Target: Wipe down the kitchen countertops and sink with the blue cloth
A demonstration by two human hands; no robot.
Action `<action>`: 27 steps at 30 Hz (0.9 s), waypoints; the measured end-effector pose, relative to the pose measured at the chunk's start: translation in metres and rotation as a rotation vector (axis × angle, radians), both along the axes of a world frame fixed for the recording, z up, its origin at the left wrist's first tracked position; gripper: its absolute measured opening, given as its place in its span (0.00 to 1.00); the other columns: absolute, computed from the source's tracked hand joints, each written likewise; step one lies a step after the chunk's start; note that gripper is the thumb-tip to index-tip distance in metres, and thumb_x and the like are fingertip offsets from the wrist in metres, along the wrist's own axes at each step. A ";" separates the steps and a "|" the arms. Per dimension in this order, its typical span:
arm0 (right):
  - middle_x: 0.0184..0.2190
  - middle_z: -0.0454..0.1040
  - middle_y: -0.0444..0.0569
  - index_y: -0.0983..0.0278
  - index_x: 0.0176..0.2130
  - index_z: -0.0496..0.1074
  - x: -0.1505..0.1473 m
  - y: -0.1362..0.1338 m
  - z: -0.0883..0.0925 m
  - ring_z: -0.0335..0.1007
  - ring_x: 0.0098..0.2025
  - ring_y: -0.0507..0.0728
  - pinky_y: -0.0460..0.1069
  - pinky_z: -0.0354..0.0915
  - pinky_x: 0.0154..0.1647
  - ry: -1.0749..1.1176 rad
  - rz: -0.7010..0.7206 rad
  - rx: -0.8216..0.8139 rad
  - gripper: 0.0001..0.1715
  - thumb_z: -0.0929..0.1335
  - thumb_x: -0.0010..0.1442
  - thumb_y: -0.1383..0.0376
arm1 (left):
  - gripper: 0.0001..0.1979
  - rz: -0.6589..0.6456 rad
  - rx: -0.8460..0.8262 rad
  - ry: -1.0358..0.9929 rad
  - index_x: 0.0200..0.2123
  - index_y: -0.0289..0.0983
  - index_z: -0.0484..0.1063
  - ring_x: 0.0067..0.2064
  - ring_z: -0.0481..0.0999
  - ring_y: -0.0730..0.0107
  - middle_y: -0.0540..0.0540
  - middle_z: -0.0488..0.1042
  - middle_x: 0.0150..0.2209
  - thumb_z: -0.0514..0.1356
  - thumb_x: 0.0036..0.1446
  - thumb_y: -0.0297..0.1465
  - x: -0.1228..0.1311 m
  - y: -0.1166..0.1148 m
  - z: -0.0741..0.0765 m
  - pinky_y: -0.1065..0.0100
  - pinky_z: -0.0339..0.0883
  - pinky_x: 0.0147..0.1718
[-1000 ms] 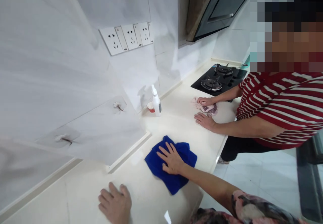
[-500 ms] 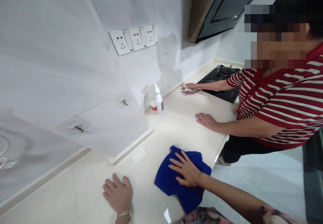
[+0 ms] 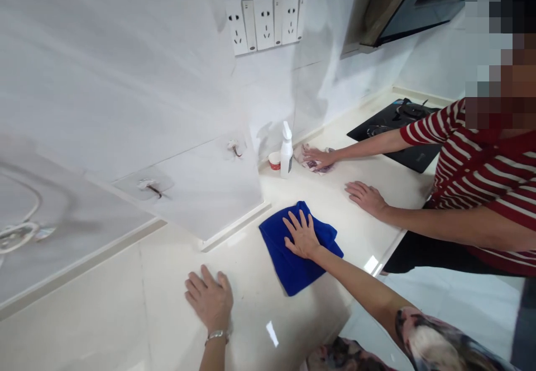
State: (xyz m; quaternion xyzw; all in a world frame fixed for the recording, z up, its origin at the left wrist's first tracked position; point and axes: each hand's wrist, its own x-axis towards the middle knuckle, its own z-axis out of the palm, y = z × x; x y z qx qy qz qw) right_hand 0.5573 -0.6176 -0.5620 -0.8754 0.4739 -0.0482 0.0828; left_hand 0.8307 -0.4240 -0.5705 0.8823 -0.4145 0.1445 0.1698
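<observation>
My right hand (image 3: 302, 236) lies flat on a blue cloth (image 3: 288, 273), its fingers spread and pressing on the fabric. The cloth is spread over the pale countertop (image 3: 247, 315), with one side folded and wrinkled. To the left, my left hand (image 3: 210, 295) rests on the bare counter, fingers apart and nothing in it; a bracelet circles that wrist.
A white spray bottle (image 3: 286, 152) and a red-and-white cup (image 3: 274, 160) stand by the wall. A co-worker in a striped shirt (image 3: 481, 187) presses a patterned cloth (image 3: 310, 162) beside a black gas stove (image 3: 419, 156). Wall sockets (image 3: 266, 25) are above.
My right hand and the blue cloth have slid along the counter, away from me toward the wall. The co-worker's cloth has moved away from the stove, toward the spray bottle. The camera view has shifted.
</observation>
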 end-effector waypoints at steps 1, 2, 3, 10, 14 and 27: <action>0.78 0.40 0.52 0.60 0.76 0.51 0.009 -0.003 0.001 0.27 0.77 0.81 0.77 0.31 0.73 0.003 -0.003 -0.003 0.44 0.62 0.69 0.48 | 0.33 0.006 0.004 0.015 0.69 0.24 0.59 0.73 0.53 0.27 0.15 0.56 0.69 0.48 0.69 0.40 -0.001 0.000 0.001 0.31 0.56 0.65; 0.78 0.40 0.54 0.61 0.76 0.51 0.018 -0.004 0.002 0.27 0.76 0.81 0.77 0.31 0.73 0.005 -0.004 -0.003 0.45 0.62 0.69 0.47 | 0.33 0.009 0.006 0.029 0.69 0.24 0.59 0.73 0.52 0.27 0.15 0.56 0.69 0.48 0.69 0.40 -0.001 0.000 0.002 0.30 0.55 0.65; 0.78 0.40 0.55 0.62 0.76 0.51 0.026 -0.006 0.003 0.27 0.76 0.82 0.77 0.31 0.72 0.006 -0.003 0.000 0.45 0.62 0.69 0.47 | 0.32 0.009 0.007 0.041 0.69 0.24 0.59 0.73 0.52 0.27 0.15 0.56 0.69 0.49 0.69 0.40 -0.002 0.000 0.003 0.30 0.55 0.65; 0.77 0.42 0.60 0.69 0.75 0.51 0.071 -0.008 0.008 0.28 0.76 0.83 0.77 0.31 0.72 0.034 -0.032 0.013 0.46 0.60 0.69 0.48 | 0.33 0.010 0.020 0.068 0.69 0.23 0.59 0.73 0.52 0.26 0.14 0.56 0.69 0.48 0.70 0.40 -0.005 -0.001 0.009 0.29 0.55 0.66; 0.77 0.42 0.64 0.73 0.75 0.50 0.083 -0.008 0.011 0.28 0.76 0.83 0.76 0.30 0.73 0.044 -0.051 0.028 0.48 0.61 0.69 0.49 | 0.33 0.032 0.031 0.085 0.68 0.23 0.60 0.73 0.53 0.25 0.13 0.56 0.69 0.48 0.70 0.40 -0.006 -0.002 0.009 0.30 0.54 0.67; 0.78 0.37 0.57 0.64 0.76 0.50 0.109 0.125 0.031 0.21 0.77 0.79 0.76 0.27 0.75 -0.175 0.410 0.224 0.45 0.63 0.70 0.48 | 0.31 0.036 -0.014 0.074 0.68 0.23 0.61 0.73 0.54 0.25 0.13 0.58 0.68 0.48 0.70 0.39 -0.003 0.000 0.000 0.31 0.54 0.67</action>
